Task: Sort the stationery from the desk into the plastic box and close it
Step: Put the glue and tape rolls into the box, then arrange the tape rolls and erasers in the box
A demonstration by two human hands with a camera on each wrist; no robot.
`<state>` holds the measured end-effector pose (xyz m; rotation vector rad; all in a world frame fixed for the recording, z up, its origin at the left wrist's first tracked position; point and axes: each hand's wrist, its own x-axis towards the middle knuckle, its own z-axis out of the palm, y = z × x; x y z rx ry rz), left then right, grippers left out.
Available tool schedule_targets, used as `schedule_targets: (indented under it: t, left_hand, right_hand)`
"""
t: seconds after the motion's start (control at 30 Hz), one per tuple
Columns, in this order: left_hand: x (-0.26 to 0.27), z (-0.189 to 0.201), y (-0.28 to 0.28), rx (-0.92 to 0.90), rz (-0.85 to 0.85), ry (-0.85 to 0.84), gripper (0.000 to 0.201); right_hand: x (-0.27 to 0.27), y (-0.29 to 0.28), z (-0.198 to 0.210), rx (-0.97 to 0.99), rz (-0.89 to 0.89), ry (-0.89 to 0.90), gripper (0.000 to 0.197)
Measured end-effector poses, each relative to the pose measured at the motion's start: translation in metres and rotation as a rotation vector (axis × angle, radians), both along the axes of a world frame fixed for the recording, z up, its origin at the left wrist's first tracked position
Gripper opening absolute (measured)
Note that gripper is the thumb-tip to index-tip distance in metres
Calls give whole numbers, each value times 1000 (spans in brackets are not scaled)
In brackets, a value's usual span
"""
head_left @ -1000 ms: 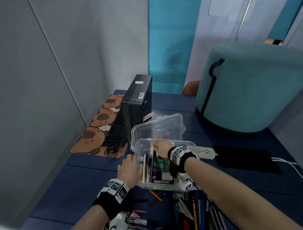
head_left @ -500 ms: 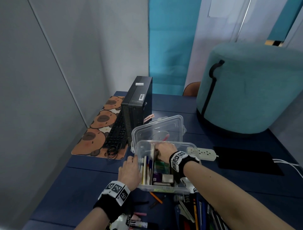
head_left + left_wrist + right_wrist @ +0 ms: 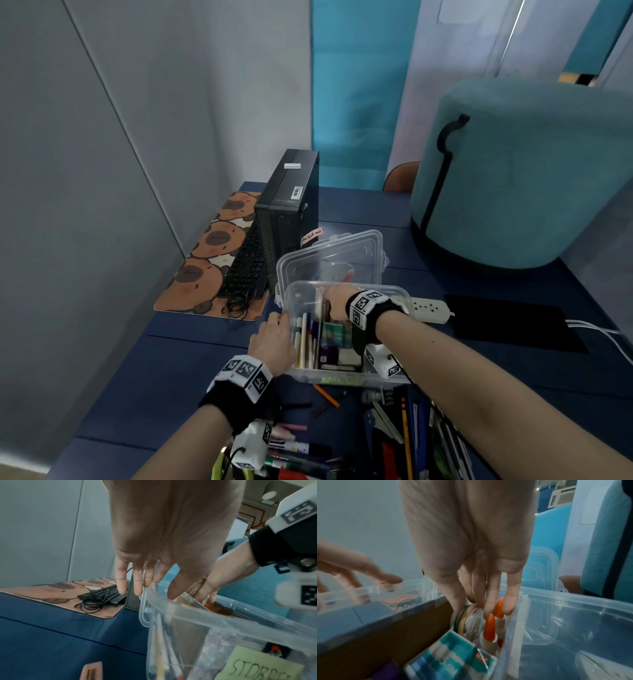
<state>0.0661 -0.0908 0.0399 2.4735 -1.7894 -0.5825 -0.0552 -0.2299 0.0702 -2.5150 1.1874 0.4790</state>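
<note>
The clear plastic box (image 3: 342, 380) stands open on the blue desk, with its lid (image 3: 329, 260) leaning behind it. My right hand (image 3: 337, 301) reaches down into the far end of the middle compartment. There its thumb and fingertips (image 3: 488, 609) pinch a tape roll (image 3: 471, 620) next to two orange-capped glue bottles (image 3: 489, 627) and a teal staples box (image 3: 450, 655). My left hand (image 3: 274, 339) rests with straight fingers (image 3: 121, 582) on the box's left rim (image 3: 154, 592). Pens (image 3: 305, 339) fill the left compartment. Loose pencils and pens (image 3: 404, 428) and markers (image 3: 294, 448) lie near the desk's front edge.
A black computer tower (image 3: 287, 205) and a keyboard (image 3: 246, 270) sit on a brown patterned mat (image 3: 205, 260) left of the box. A white power strip (image 3: 428, 308), a black pad (image 3: 513, 322) and a large teal pouf (image 3: 531, 178) are to the right.
My right hand has sunk a little deeper into the far end of the box. The left hand has stayed on the left rim.
</note>
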Motion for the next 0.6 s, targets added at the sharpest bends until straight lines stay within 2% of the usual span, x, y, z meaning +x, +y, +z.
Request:
schedule_targets:
  t: [0.1,0.17,0.27,0.37,0.47,0.6]
  left_hand:
    - [-3,8,7,15,17,-25,64]
    - [-9,8,18,-110,7,-62,64]
    - [-25,1,35,-332,-177,-24,48]
    - [-40,-7,51,-411,-391,5,50]
    - [-43,-15,58,-404,-489,-47,31]
    - [-42,-10,58,-352,-528,-144,43]
  right_hand:
    - [-9,7,9,48,-32,-127,37]
    - [-23,11,18,-7,-60,-209,39]
    - [-51,24,22,-92,-110,-240,22]
    - [-80,52,12,-140,-143,-258,21]
    - [-105,92,-8,-214,-204,-240,23]
    - [-127,141,-26,-197,-276,-263,27]
